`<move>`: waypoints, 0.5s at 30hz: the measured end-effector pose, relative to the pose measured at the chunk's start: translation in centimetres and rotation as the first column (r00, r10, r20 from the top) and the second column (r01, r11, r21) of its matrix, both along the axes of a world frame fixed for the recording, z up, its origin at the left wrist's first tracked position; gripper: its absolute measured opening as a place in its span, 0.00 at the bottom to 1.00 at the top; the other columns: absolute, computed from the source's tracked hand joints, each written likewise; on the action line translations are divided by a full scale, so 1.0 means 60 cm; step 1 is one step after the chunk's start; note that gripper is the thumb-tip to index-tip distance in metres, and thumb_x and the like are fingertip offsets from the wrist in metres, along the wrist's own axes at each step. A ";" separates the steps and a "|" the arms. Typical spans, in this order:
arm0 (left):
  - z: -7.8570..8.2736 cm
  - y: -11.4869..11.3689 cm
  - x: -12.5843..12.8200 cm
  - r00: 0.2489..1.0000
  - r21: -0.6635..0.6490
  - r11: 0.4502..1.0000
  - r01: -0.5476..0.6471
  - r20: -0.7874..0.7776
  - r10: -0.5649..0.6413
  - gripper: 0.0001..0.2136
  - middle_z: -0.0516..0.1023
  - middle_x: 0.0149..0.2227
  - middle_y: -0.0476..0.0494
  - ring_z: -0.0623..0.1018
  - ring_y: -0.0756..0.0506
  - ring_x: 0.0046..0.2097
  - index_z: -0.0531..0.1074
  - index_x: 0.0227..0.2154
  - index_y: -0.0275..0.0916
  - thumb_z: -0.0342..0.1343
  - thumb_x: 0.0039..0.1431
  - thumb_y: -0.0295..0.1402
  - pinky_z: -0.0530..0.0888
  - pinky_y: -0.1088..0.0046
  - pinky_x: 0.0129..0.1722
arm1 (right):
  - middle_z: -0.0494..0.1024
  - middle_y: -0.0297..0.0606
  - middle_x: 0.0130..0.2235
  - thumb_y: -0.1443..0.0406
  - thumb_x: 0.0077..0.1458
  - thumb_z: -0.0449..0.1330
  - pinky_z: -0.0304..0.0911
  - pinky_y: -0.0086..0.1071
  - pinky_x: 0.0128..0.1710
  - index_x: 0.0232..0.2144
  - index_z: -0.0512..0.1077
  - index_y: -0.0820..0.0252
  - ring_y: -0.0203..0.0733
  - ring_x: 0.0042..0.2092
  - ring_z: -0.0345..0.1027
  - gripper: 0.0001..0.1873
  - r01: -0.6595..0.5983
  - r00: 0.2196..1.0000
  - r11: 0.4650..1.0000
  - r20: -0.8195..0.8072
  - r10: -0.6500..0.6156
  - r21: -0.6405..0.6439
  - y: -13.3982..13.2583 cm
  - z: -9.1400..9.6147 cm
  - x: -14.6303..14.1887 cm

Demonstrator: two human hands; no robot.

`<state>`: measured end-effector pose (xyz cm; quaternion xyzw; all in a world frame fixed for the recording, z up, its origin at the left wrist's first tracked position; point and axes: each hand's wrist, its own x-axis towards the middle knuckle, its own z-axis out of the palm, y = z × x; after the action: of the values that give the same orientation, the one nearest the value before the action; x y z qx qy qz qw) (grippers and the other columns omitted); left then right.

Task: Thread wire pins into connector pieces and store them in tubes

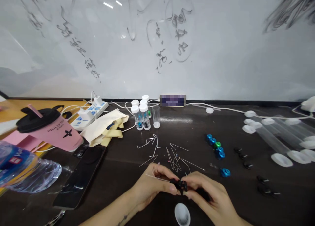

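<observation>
My left hand [154,185] and my right hand [208,194] meet low in the middle, over the dark table [118,160]. Both pinch a small black part [180,185] between their fingertips. A thin metal pin [157,178] sticks out to the left from the left fingers. Just beyond the hands lie several loose bent metal pins [169,153]. A white cap [182,214] rests on the table right below the hands. To the right sit blue and green round nuts [216,147] and small black parts [253,168].
Capped clear vials [141,116] stand at the back centre beside an open one [156,117]. Long clear tubes with white caps [278,135] lie at right. At left are a pink cup [52,129], a black phone [81,176], a water bottle [22,170], yellow gloves [108,127], and a power strip [90,112].
</observation>
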<state>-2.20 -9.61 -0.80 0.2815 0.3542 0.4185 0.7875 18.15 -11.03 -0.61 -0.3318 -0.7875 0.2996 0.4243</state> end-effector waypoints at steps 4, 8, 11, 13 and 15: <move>-0.003 0.002 -0.002 0.999 0.009 0.999 0.040 -0.002 -0.040 0.13 0.83 0.27 0.42 0.80 0.47 0.27 0.81 0.24 0.34 0.73 0.29 0.22 0.78 0.72 0.30 | 0.76 0.35 0.37 0.71 0.58 0.61 0.71 0.27 0.36 0.50 0.68 0.52 0.37 0.36 0.73 0.18 -0.018 0.999 1.000 0.026 0.018 -0.012 -0.001 -0.003 0.005; -0.006 0.001 -0.003 0.998 0.031 0.998 0.059 0.003 -0.059 0.12 0.83 0.28 0.41 0.81 0.47 0.28 0.81 0.24 0.33 0.72 0.31 0.21 0.78 0.73 0.31 | 0.74 0.38 0.39 0.73 0.59 0.59 0.70 0.29 0.37 0.49 0.68 0.54 0.39 0.38 0.73 0.17 -0.042 0.999 0.999 0.030 0.041 0.034 -0.003 -0.005 0.007; -0.008 0.000 -0.002 0.998 0.037 0.998 0.049 0.024 -0.050 0.12 0.83 0.29 0.41 0.81 0.47 0.27 0.81 0.24 0.34 0.73 0.31 0.21 0.78 0.74 0.29 | 0.74 0.37 0.38 0.74 0.59 0.59 0.70 0.27 0.36 0.47 0.69 0.54 0.39 0.38 0.73 0.15 -0.027 0.999 0.999 0.028 0.026 0.044 -0.003 -0.003 0.006; -0.009 -0.001 -0.001 0.999 0.031 0.999 0.032 0.029 -0.033 0.12 0.83 0.28 0.41 0.81 0.47 0.27 0.80 0.23 0.34 0.73 0.30 0.21 0.78 0.74 0.29 | 0.75 0.36 0.37 0.74 0.58 0.59 0.71 0.26 0.36 0.46 0.68 0.54 0.38 0.37 0.73 0.16 -0.018 1.000 0.999 0.018 0.017 0.049 -0.002 -0.001 0.004; -0.008 -0.001 0.001 1.000 0.019 1.000 0.012 0.028 -0.012 0.13 0.83 0.28 0.42 0.81 0.46 0.27 0.80 0.23 0.34 0.73 0.29 0.22 0.78 0.74 0.28 | 0.76 0.34 0.36 0.75 0.57 0.60 0.71 0.24 0.34 0.46 0.68 0.53 0.36 0.35 0.74 0.17 -0.009 1.000 0.999 0.011 0.008 0.041 0.000 0.001 0.003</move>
<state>-2.13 -9.65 -1.28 0.2851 0.3375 0.4211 0.7921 18.31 -11.03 -0.56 -0.3214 -0.7970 0.2835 0.4255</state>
